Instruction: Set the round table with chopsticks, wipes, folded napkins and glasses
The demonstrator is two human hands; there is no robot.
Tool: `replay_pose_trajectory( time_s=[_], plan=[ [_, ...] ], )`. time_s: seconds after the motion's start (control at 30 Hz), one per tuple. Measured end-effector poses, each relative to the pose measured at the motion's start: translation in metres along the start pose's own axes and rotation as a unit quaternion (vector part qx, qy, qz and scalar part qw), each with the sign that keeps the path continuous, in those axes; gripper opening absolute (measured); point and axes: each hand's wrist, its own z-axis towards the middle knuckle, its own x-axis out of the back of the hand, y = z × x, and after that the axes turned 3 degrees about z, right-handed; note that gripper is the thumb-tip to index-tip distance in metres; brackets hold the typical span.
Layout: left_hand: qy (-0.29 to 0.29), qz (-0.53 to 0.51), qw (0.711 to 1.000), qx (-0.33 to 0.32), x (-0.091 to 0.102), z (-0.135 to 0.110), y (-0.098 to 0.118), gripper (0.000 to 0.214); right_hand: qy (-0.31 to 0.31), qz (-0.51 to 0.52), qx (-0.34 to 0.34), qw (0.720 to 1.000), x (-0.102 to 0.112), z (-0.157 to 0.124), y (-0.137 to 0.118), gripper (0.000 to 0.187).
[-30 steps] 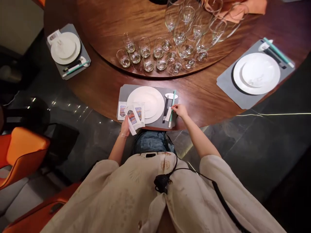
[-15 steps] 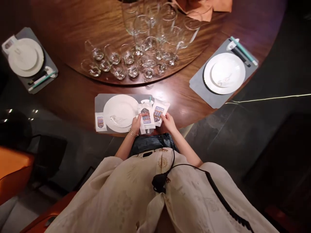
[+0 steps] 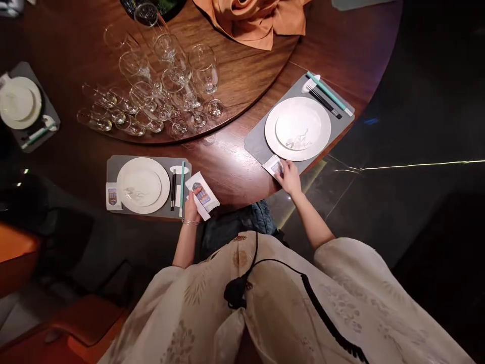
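Note:
My left hand (image 3: 193, 206) grips several white printed packets (image 3: 206, 194), perhaps wet wipes, over the table's front edge. My right hand (image 3: 289, 177) has its fingers on another white printed packet (image 3: 273, 165), which lies at the near left corner of the right grey placemat (image 3: 257, 144). On that mat sit stacked white plates (image 3: 297, 126), with black chopsticks (image 3: 324, 102) and a teal-and-white stick (image 3: 329, 93) beyond them. Left of my left hand, the front placemat (image 3: 112, 167) carries stacked plates (image 3: 143, 186), chopsticks (image 3: 173, 189) and a packet (image 3: 112, 196) at its left edge.
Several clear glasses (image 3: 151, 96) crowd the raised round wooden turntable (image 3: 242, 71). Orange cloth napkins (image 3: 257, 25) lie behind them. Another place setting (image 3: 20, 103) is at far left. An orange chair (image 3: 76, 318) stands at lower left.
My right hand has moved right with one packet, from beside the left hand to the right placemat. My left hand still holds the others. The view has shifted rightward.

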Motion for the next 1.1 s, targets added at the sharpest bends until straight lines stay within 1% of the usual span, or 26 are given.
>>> replay_pose_trajectory(
  time_s=[0.07,0.13,0.2,0.27,0.33,0.4,0.47,0.5,0.53,0.57,0.6,0.63,0.67,0.7,0.77,0.8,0.83,0.87,0.9,0.97,1.0,1.07,1.1],
  plan=[
    [-0.002,0.004,1.000,0.006,-0.011,-0.017,-0.016,0.033,-0.008,-0.039,0.038,0.998,-0.010,-0.012,0.001,0.056],
    [0.008,0.012,1.000,0.007,-0.020,-0.029,-0.025,0.032,-0.016,-0.062,0.053,0.997,-0.017,-0.020,0.003,0.051],
    [0.019,0.022,1.000,0.004,-0.026,-0.039,-0.030,0.033,-0.010,-0.063,0.058,0.996,-0.020,-0.020,0.007,0.049],
    [0.020,0.034,0.999,-0.005,-0.033,-0.046,-0.030,0.035,-0.004,-0.050,0.064,0.997,-0.018,-0.014,0.013,0.049],
    [0.008,0.045,0.999,-0.019,-0.041,-0.053,-0.029,0.035,-0.001,-0.028,0.068,0.997,-0.012,-0.007,0.021,0.048],
    [-0.011,0.051,0.998,-0.032,-0.050,-0.058,-0.029,0.037,0.004,0.005,0.058,0.998,-0.004,-0.002,0.023,0.046],
    [-0.033,0.051,0.997,-0.042,-0.061,-0.060,-0.030,0.039,-0.006,0.074,0.051,0.996,0.004,-0.001,0.015,0.045],
    [-0.047,0.051,0.997,-0.045,-0.067,-0.060,-0.031,0.040,-0.029,0.132,0.056,0.989,0.009,-0.002,0.006,0.044],
    [-0.063,0.052,0.995,-0.048,-0.074,-0.060,-0.031,0.042,-0.062,0.202,0.066,0.975,0.013,-0.004,-0.006,0.045],
    [-0.084,0.057,0.993,-0.052,-0.080,-0.059,-0.032,0.043,-0.100,0.279,0.077,0.952,0.017,-0.006,-0.020,0.046],
    [-0.113,0.068,0.990,-0.058,-0.086,-0.058,-0.033,0.043,-0.135,0.354,0.080,0.922,0.022,-0.008,-0.035,0.049],
    [-0.152,0.087,0.982,-0.066,-0.092,-0.056,-0.033,0.043,-0.164,0.416,0.069,0.892,0.027,-0.009,-0.050,0.051],
    [-0.200,0.114,0.971,-0.071,-0.098,-0.055,-0.034,0.042,-0.188,0.461,0.046,0.866,0.032,-0.010,-0.062,0.053],
    [-0.252,0.145,0.954,-0.073,-0.104,-0.055,-0.035,0.041,-0.211,0.488,0.015,0.847,0.039,-0.009,-0.071,0.053],
    [-0.348,0.197,0.914,-0.064,-0.117,-0.054,-0.036,0.040,-0.269,0.501,-0.041,0.821,0.055,-0.006,-0.075,0.048],
    [-0.378,0.209,0.900,-0.059,-0.124,-0.054,-0.036,0.041,-0.295,0.500,-0.059,0.812,0.065,-0.005,-0.069,0.045],
    [-0.390,0.209,0.895,-0.056,-0.132,-0.054,-0.035,0.041,-0.308,0.502,-0.072,0.805,0.074,-0.005,-0.059,0.043],
    [-0.387,0.200,0.899,-0.053,-0.141,-0.054,-0.034,0.042,-0.303,0.507,-0.085,0.803,0.084,-0.007,-0.045,0.043],
    [-0.370,0.186,0.909,-0.045,-0.150,-0.054,-0.032,0.042,-0.280,0.515,-0.101,0.804,0.093,-0.010,-0.030,0.044],
    [-0.312,0.153,0.937,-0.015,-0.173,-0.055,-0.029,0.042,-0.201,0.545,-0.143,0.802,0.107,-0.019,0.006,0.047],
    [-0.286,0.133,0.949,0.008,-0.186,-0.055,-0.027,0.042,-0.154,0.565,-0.166,0.793,0.113,-0.023,0.026,0.048],
    [-0.261,0.085,0.960,0.051,-0.217,-0.057,-0.025,0.040,-0.050,0.615,-0.202,0.761,0.123,-0.029,0.067,0.051],
    [-0.264,0.054,0.960,0.070,-0.235,-0.059,-0.024,0.039,0.001,0.639,-0.211,0.740,0.127,-0.030,0.088,0.051]
  ],
)
